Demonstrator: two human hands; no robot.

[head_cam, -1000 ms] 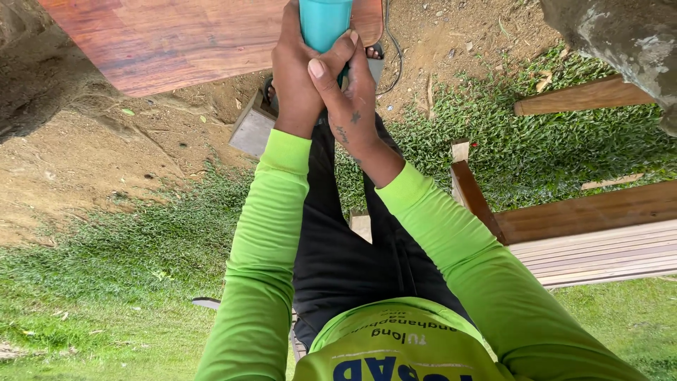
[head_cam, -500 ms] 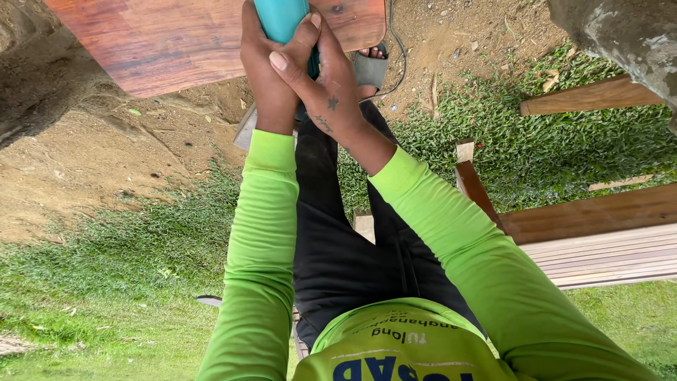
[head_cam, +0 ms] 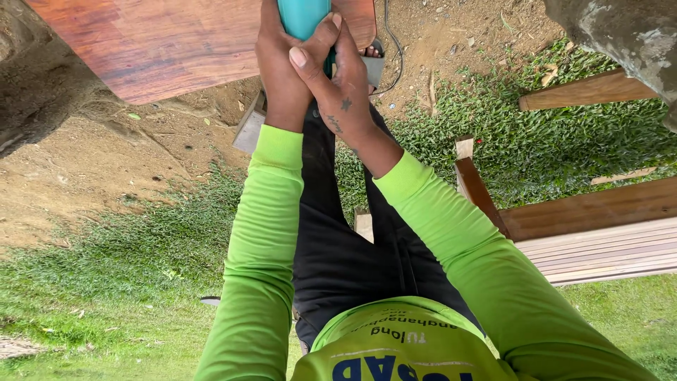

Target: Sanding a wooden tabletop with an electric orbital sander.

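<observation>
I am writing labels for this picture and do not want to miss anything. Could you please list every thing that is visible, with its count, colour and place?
power tool: one, teal, top centre, gripped by both hands, mostly out of frame
wooden slab: one, reddish-brown, top left, over bare soil
cable: one, dark, on soil right of the tool
stacked boards: several, brown and pale, right edge on grass
plank: one, brown, upper right
concrete mass: one, grey, top right corner
left hand: one, around the tool, green sleeve
right hand: one, overlapping the left hand, green sleeve
</observation>
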